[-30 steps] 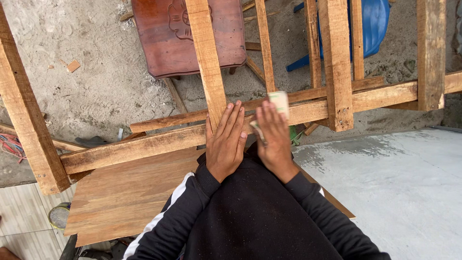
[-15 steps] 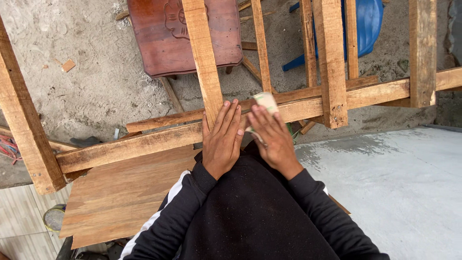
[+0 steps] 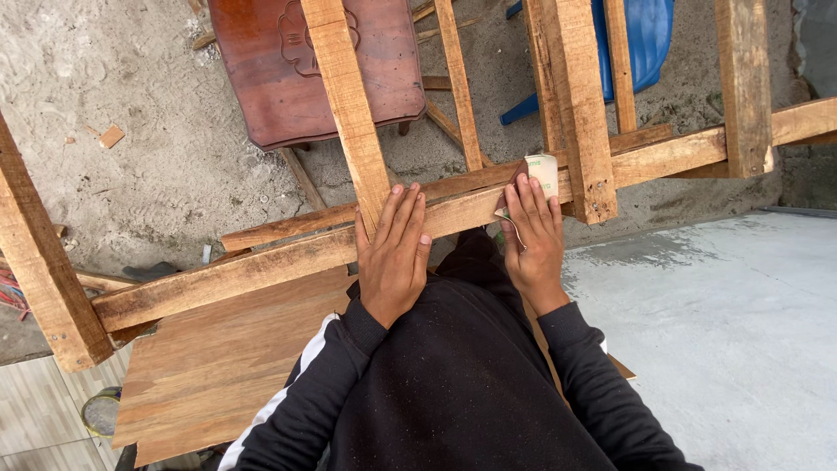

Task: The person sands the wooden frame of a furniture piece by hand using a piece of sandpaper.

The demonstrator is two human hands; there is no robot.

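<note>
My left hand point(image 3: 394, 253) lies flat, fingers together, on a long horizontal wooden rail point(image 3: 261, 266) of a wooden frame, right beside an upright plank point(image 3: 349, 96). My right hand point(image 3: 532, 235) presses a folded piece of sandpaper point(image 3: 539, 170) against the same rail, near another upright post point(image 3: 575, 105). The sandpaper's pale back shows past my fingertips. Both arms wear black sleeves, the left with a white stripe.
A reddish-brown carved chair seat point(image 3: 314, 70) and a blue plastic chair point(image 3: 649, 44) stand on the sandy ground beyond the frame. A plywood sheet point(image 3: 227, 366) lies under the rail at left. A grey concrete slab point(image 3: 724, 331) fills the right.
My two hands have spread apart along the rail. The right hand has slid the sandpaper rightwards toward the post, while the left stays flat on the wood.
</note>
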